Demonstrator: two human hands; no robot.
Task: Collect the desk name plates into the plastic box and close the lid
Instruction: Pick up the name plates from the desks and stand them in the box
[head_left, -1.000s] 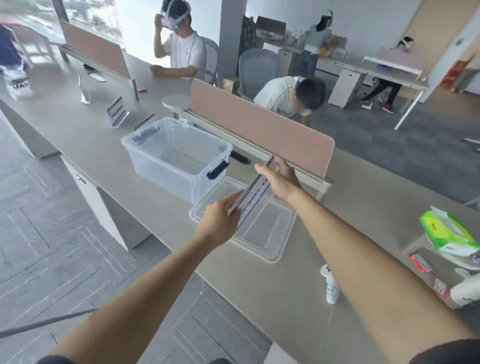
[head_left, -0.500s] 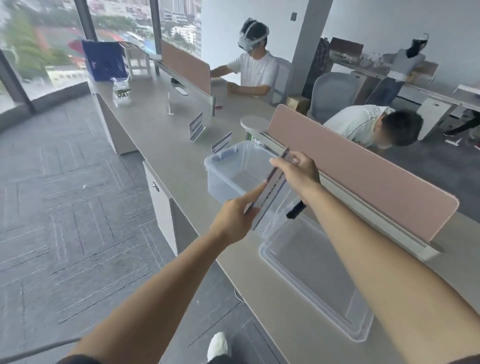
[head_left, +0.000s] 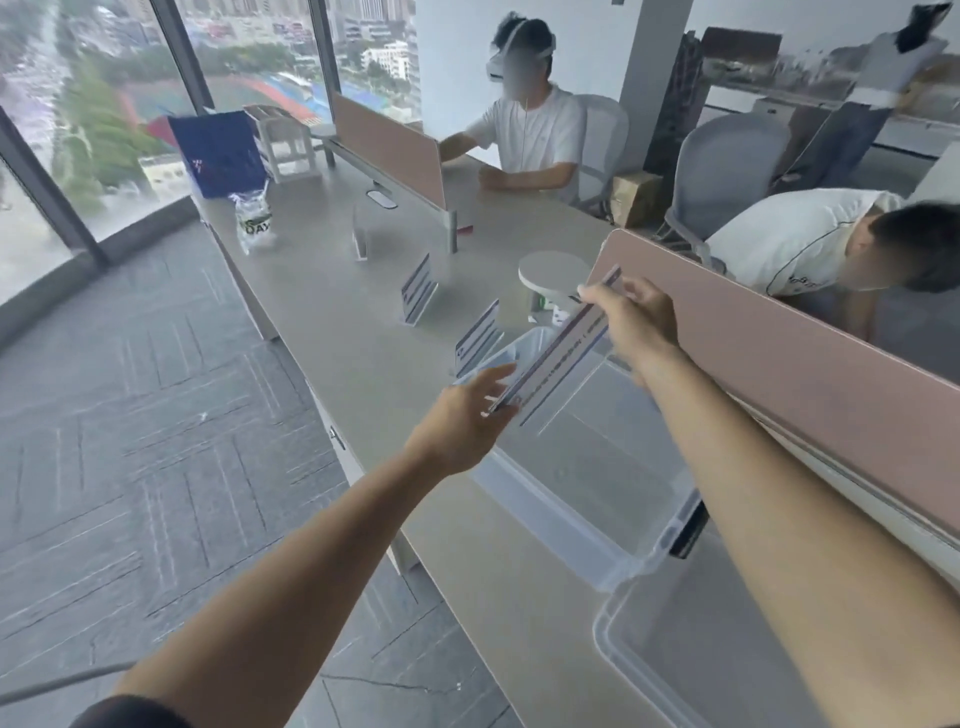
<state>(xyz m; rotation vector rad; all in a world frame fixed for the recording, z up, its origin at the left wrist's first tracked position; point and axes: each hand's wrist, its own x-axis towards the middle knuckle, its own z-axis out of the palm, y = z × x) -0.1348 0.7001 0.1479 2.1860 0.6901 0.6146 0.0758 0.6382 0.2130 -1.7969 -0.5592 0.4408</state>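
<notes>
I hold a clear desk name plate (head_left: 558, 348) by its two ends, over the far end of the clear plastic box (head_left: 561, 525). My left hand (head_left: 460, 423) pinches its near end and my right hand (head_left: 634, 319) grips its far end. The box stands open on the desk, and I can make out nothing inside it. Its clear lid (head_left: 670, 660) lies flat on the desk at the bottom right. Two more name plates, one (head_left: 475, 338) just beyond the box and another (head_left: 418, 288) farther back, stand on the desk. A third plate (head_left: 359, 238) stands farther along.
A pink divider panel (head_left: 810, 353) runs along the desk's right side. A round white stand (head_left: 550, 273) sits beyond the box. A plastic bag (head_left: 253, 221) and a blue bag (head_left: 221, 153) are at the desk's far end. People sit across the divider.
The view has swung left and closer, so the box now lies below my arms. Both hands have carried the name plate from above the lid to over the box.
</notes>
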